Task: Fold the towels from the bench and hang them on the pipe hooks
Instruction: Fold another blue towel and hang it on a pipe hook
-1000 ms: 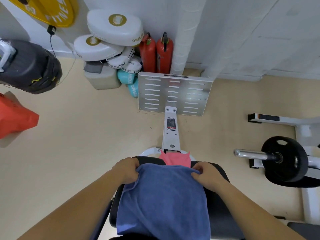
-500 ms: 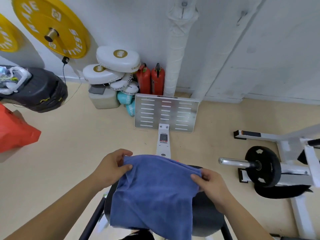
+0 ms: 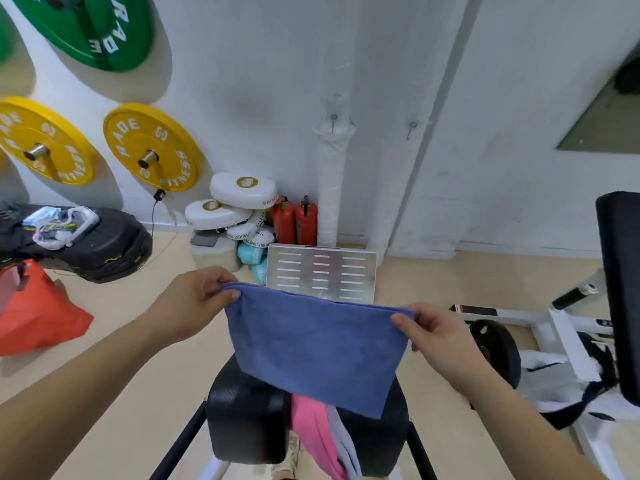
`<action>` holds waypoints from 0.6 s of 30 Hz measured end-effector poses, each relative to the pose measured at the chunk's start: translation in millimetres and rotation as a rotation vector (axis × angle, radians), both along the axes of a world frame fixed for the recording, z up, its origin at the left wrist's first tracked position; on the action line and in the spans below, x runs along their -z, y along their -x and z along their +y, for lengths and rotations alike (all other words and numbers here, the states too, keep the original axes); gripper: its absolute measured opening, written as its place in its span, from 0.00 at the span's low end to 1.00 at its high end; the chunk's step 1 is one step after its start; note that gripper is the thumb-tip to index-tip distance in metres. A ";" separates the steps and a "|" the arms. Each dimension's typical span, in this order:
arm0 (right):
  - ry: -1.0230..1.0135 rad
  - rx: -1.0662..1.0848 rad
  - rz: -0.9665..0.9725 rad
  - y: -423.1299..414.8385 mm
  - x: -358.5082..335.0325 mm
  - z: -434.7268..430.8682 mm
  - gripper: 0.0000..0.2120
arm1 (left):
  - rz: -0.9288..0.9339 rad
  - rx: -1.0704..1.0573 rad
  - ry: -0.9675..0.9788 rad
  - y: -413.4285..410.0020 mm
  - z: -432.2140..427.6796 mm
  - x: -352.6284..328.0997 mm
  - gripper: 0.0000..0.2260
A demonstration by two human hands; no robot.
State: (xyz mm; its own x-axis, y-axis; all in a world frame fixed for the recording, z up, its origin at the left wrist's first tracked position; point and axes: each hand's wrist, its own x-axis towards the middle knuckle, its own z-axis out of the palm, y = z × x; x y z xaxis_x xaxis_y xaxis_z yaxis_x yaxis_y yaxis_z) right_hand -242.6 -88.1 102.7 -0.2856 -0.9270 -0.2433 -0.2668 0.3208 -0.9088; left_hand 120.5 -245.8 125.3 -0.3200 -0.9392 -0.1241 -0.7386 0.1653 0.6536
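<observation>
— So, where is the blue towel [image 3: 311, 344]?
— Above the bench [image 3: 242, 417], spread flat between both hands.
— How do they hold it?
— The left hand [image 3: 194, 299] pinches the upper left corner between thumb and fingers. The right hand [image 3: 436, 337] pinches the upper right corner likewise. The cloth hangs below both grips; whether its lower edge touches the bench, I cannot tell.
— Anything on the bench?
— A pink towel [image 3: 311, 431] and a pale towel [image 3: 343, 441], draped over it under the blue one. Beyond the bench a white pipe [image 3: 332, 188] stands at the wall, with a hook [image 3: 333, 117] near its top.
</observation>
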 end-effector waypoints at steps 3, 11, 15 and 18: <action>0.105 -0.016 0.056 2.7 -34.7 -10.7 0.10 | 0.014 -0.017 0.084 4.7 -1.4 -29.2 0.05; 0.126 -0.107 0.347 -6.5 -31.5 6.3 0.06 | 0.029 -0.039 0.161 -18.7 34.3 -31.6 0.03; 0.011 -0.254 0.514 -25.0 26.3 34.3 0.05 | -0.078 -0.019 -0.008 -43.2 68.8 28.4 0.03; -0.131 -0.404 0.659 -42.4 72.5 56.8 0.08 | -0.155 0.036 -0.143 -62.9 101.0 79.5 0.04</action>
